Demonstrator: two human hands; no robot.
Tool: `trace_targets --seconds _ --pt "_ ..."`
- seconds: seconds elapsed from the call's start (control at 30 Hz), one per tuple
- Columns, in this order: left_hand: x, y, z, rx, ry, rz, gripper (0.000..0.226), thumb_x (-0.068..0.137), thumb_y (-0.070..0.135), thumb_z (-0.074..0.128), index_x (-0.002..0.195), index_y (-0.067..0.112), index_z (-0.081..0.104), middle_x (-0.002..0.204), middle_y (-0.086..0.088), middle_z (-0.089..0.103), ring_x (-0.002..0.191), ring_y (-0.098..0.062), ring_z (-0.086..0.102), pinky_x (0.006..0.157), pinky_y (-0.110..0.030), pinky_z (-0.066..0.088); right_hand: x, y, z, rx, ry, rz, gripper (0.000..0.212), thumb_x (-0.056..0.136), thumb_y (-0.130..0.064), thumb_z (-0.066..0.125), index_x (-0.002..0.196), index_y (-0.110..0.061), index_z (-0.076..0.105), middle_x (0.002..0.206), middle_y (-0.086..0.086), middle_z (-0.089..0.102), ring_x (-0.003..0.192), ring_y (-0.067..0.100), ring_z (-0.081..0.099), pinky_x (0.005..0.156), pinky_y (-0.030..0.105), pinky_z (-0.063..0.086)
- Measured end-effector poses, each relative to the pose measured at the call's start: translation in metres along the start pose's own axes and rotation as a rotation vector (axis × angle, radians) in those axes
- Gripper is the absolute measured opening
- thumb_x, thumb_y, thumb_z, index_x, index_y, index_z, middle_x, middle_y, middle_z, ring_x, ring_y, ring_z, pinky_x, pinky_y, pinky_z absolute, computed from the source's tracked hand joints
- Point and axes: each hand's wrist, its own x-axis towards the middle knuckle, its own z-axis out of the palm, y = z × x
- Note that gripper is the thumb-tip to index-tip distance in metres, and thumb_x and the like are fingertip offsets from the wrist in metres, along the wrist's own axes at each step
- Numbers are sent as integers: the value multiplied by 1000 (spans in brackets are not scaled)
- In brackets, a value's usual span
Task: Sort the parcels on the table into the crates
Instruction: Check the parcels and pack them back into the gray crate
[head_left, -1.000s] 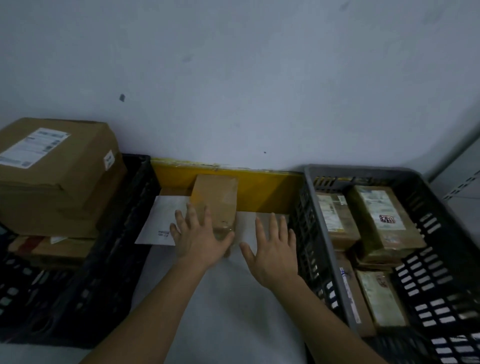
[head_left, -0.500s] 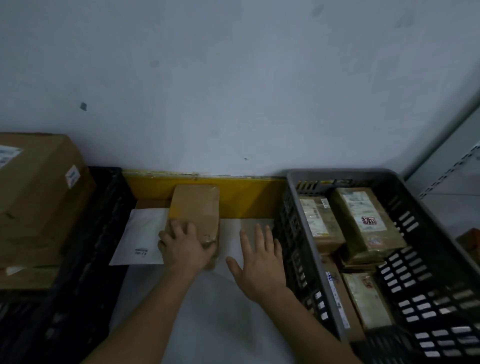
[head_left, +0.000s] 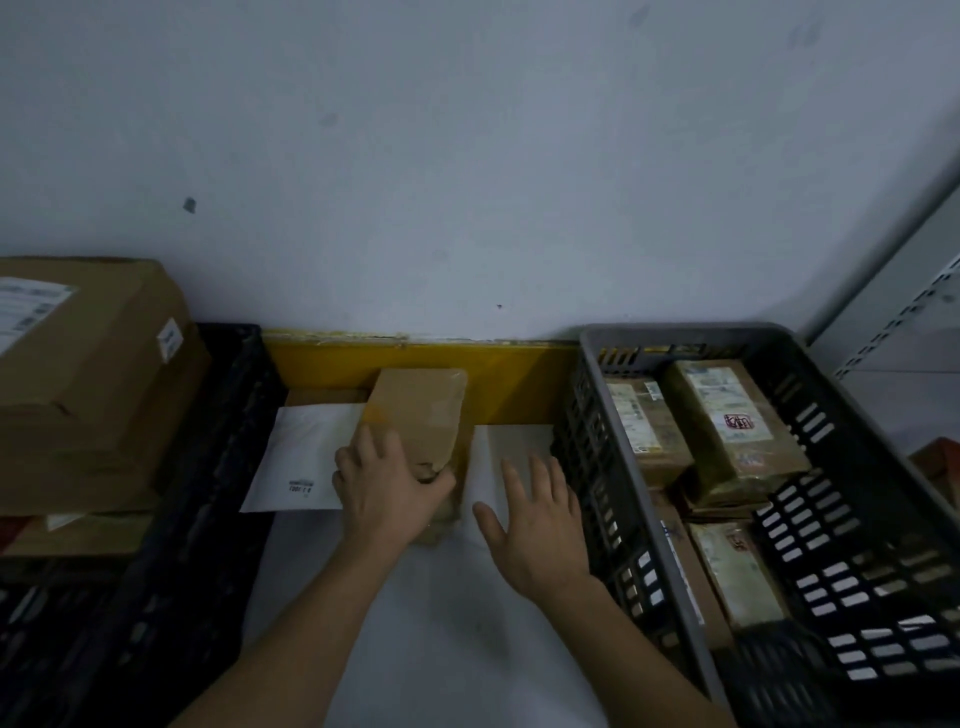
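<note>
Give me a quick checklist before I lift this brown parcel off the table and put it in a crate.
1. Grip: left hand curls round the near end of the brown parcel: ok.
2. Right hand free to help: open, flat, beside the parcel: ok.
3. Parcel clear of the white envelope: they touch or overlap: cannot tell.
4. Room in the grey crate: parcels fill much of it: cannot tell.
5. Room in the black crate: large boxes stacked high: not ok.

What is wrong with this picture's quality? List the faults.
Head view: dim and underexposed; the black crate sinks into shadow; wide-angle bending curves the grey crate rim and the shelf upright; parcel labels are too soft to read; no glare; left hand and right hand slightly blurred.
</note>
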Motion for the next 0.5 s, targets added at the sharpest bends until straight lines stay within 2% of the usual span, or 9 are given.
trace_targets --seconds 0.23,0.27,0.33,0.37,0.4,0.43,0.5 --pt "-35 -15 -29 -458 177 0 102 72 82 58 155 25 41 159 -5 39 144 -30 39 112 -55 46 -5 -20 9 467 52 127 84 104 -76 33 171 -26 22 177 1 23 163 23 21 128 40 24" --pt "-36 -17 -35 -529 192 -16 100 73 81 57 154 26 42 158 -3 40 144 -28 42 111 -52 47 -6 -25 9 532 38 139 83 103 -77 35 170 -30 24 175 -3 28 160 20 27 124 36 27" --pt "-38 -19 -46 -664 205 -52 94 75 80 57 154 29 45 154 1 44 138 -21 48 107 -42 49 -10 -35 4 766 -22 184 66 100 -79 42 160 -53 32 158 -22 43 145 3 43 113 24 31" --pt "-39 -21 -52 -740 198 -61 90 77 79 58 153 31 46 153 2 47 136 -17 51 106 -38 49 -11 -39 2 915 -69 196 49 97 -81 46 143 -67 38 146 -36 47 133 -9 48 107 19 35" --pt "-42 -22 -57 -827 182 -63 86 78 77 60 151 33 49 151 4 50 133 -14 54 106 -37 50 -11 -41 0 1053 -121 188 39 94 -82 50 132 -73 44 137 -45 51 125 -16 51 101 14 42" --pt "-45 -23 -62 -919 164 -63 81 80 74 61 149 32 52 149 4 54 132 -13 57 107 -41 53 -13 -43 -3 1177 -163 175 37 92 -84 54 127 -76 47 133 -45 56 125 -14 54 97 15 45" --pt "-52 -23 -70 -1064 131 -66 75 83 68 60 146 28 57 144 1 61 129 -18 61 107 -50 55 -15 -48 -10 1361 -242 161 49 89 -85 58 135 -70 55 138 -31 65 129 3 62 105 32 52"
